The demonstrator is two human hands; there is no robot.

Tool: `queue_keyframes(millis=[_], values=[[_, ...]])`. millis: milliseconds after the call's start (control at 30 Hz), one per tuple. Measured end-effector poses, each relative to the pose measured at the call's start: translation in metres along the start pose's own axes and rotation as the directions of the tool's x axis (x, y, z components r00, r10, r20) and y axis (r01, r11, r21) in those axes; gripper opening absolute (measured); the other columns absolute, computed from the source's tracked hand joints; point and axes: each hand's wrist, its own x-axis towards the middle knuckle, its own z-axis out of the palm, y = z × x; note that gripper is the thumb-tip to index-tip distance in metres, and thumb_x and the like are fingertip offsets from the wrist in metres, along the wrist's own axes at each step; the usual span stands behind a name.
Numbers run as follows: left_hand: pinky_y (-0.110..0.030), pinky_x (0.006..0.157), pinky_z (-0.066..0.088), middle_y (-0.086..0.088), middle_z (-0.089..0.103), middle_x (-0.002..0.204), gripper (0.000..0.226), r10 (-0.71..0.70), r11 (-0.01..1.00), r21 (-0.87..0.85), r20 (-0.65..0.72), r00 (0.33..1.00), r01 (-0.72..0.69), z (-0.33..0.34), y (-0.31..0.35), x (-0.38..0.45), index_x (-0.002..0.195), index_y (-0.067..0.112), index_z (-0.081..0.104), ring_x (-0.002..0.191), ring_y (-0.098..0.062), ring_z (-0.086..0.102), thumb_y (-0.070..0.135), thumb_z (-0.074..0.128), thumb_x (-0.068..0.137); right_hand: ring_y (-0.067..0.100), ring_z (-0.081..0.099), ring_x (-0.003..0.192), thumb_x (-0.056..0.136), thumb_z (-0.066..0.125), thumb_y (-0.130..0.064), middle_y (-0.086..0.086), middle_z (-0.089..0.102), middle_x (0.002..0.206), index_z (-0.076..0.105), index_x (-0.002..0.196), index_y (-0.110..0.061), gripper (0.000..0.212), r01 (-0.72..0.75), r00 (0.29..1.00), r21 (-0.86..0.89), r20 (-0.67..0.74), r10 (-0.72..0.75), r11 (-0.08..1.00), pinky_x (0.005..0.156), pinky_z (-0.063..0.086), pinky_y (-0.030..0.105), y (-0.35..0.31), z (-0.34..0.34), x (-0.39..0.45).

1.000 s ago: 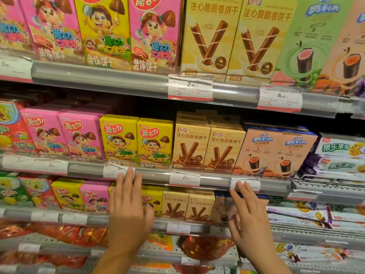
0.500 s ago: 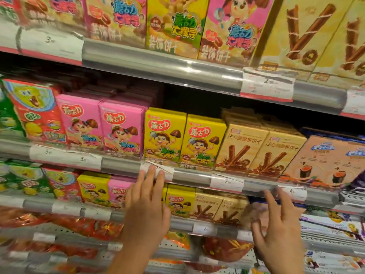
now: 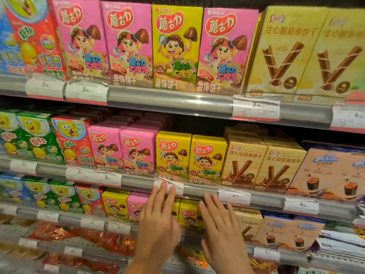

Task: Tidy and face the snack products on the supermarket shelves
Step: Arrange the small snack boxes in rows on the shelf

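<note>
— Hands have slid left along the middle shelf rail (image 3: 201,191); a second ago the right hand (image 3: 223,232) was under the orange boxes (image 3: 325,171), now it's below the yellow boxes (image 3: 190,157).

— Holding anything?

— No. Left hand (image 3: 158,220) and right both have straight fingers, empty; left fingertips (image 3: 166,187) reach the price tag (image 3: 170,185).

— And the snacks?

— Yellow boxes stand upright at the shelf front, side by side. I'd guess that pair gets faced next.
</note>
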Motion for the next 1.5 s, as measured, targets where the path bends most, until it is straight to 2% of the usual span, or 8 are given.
queue_keyframes(millis=[200, 567, 733, 900, 1133, 1233, 1400, 1500], values=[[-0.047, 0.119, 0.031, 0.006, 0.016, 0.17, 0.089, 0.069, 0.995, 0.065, 0.058, 0.996, -0.072, -0.016, -0.018, -0.005, 0.162, 0.025, 0.022, 0.157, -0.016, 0.014, 0.025, 0.065, 0.083, 0.026, 0.026, 0.154, 0.068, 0.071, -0.041, 0.004, 0.03, 0.166, 0.045, 0.153, -0.016, 0.093, -0.047, 0.997, 0.047, -0.054, 0.05, 0.998, 0.115, 0.024, 0.057, -0.006, 0.001, 0.002], [-0.055, 0.121, 0.026, 0.005, 0.007, 0.171, 0.078, -0.128, 0.991, 0.044, -0.013, 0.992, 0.129, -0.052, -0.113, 0.0, 0.161, 0.019, 0.024, 0.158, -0.016, 0.0, 0.043, 0.037, 0.088, 0.024, 0.022, 0.154, 0.064, 0.078, -0.037, 0.0, 0.025, 0.168, 0.045, 0.153, -0.021, 0.096, -0.196, 0.98, 0.09, -0.006, 0.197, 0.976, 0.117, 0.02, 0.052, -0.026, 0.004, 0.004], [-0.056, 0.116, 0.034, 0.002, 0.01, 0.171, 0.078, -0.005, 0.998, 0.06, 0.056, 0.998, 0.001, -0.056, -0.142, 0.006, 0.162, 0.023, 0.024, 0.157, -0.022, 0.01, 0.042, 0.037, 0.087, 0.028, 0.027, 0.151, 0.066, 0.077, -0.028, 0.007, 0.031, 0.166, 0.051, 0.147, -0.018, 0.086, -0.385, 0.917, 0.132, -0.06, 0.395, 0.914, 0.126, -0.011, 0.039, -0.071, 0.003, 0.013], [-0.048, 0.113, 0.034, 0.001, 0.023, 0.168, 0.075, 0.147, 0.987, 0.053, 0.062, 0.987, -0.15, -0.065, -0.168, 0.008, 0.16, 0.02, 0.032, 0.153, -0.021, 0.026, 0.033, 0.04, 0.086, 0.025, 0.013, 0.157, 0.083, 0.067, -0.027, 0.001, 0.016, 0.17, 0.032, 0.158, -0.022, 0.083, -0.373, 0.918, 0.143, -0.091, 0.387, 0.917, 0.12, 0.03, 0.055, -0.123, 0.01, 0.043], [-0.041, 0.123, 0.025, 0.007, 0.028, 0.166, 0.065, 0.201, 0.976, -0.099, 0.067, 0.977, -0.194, -0.068, -0.184, 0.005, 0.156, 0.027, 0.037, 0.151, -0.017, 0.026, 0.037, 0.04, 0.092, 0.027, 0.008, 0.158, 0.083, 0.072, -0.024, 0.002, 0.009, 0.171, 0.023, 0.162, -0.019, 0.093, -0.41, 0.91, 0.091, -0.033, 0.414, 0.908, 0.116, 0.037, 0.057, -0.149, 0.013, 0.068], [-0.037, 0.118, 0.026, 0.006, 0.044, 0.147, 0.05, 0.176, 0.977, -0.132, 0.05, 0.983, -0.168, -0.061, -0.191, -0.011, 0.142, 0.023, 0.048, 0.137, -0.023, 0.044, 0.043, 0.037, 0.098, 0.027, 0.007, 0.158, 0.085, 0.072, -0.023, 0.002, 0.009, 0.171, 0.022, 0.162, -0.019, 0.091, -0.392, 0.918, 0.085, -0.038, 0.396, 0.916, 0.118, 0.037, 0.052, -0.147, 0.01, 0.066], [-0.045, 0.115, 0.035, -0.002, 0.041, 0.156, 0.073, 0.033, 0.999, 0.005, 0.254, 0.967, -0.036, -0.046, -0.196, -0.018, 0.151, 0.016, 0.044, 0.144, -0.025, 0.037, 0.039, 0.058, 0.084, 0.027, 0.009, 0.158, 0.085, 0.072, -0.024, 0.002, 0.011, 0.171, 0.023, 0.162, -0.02, 0.091, -0.382, 0.922, 0.097, -0.034, 0.387, 0.919, 0.113, 0.044, 0.048, -0.148, 0.008, 0.065], [-0.047, 0.108, 0.044, -0.009, 0.054, 0.148, 0.084, 0.039, 0.996, 0.064, 0.304, 0.952, -0.061, -0.046, -0.193, -0.007, 0.146, 0.01, 0.052, 0.137, -0.031, 0.052, 0.037, 0.076, 0.07, 0.027, 0.012, 0.158, 0.082, 0.073, -0.023, 0.002, 0.014, 0.171, 0.026, 0.161, -0.02, 0.092, -0.374, 0.925, 0.121, -0.027, 0.379, 0.92, 0.107, 0.049, 0.045, -0.146, 0.005, 0.065]])
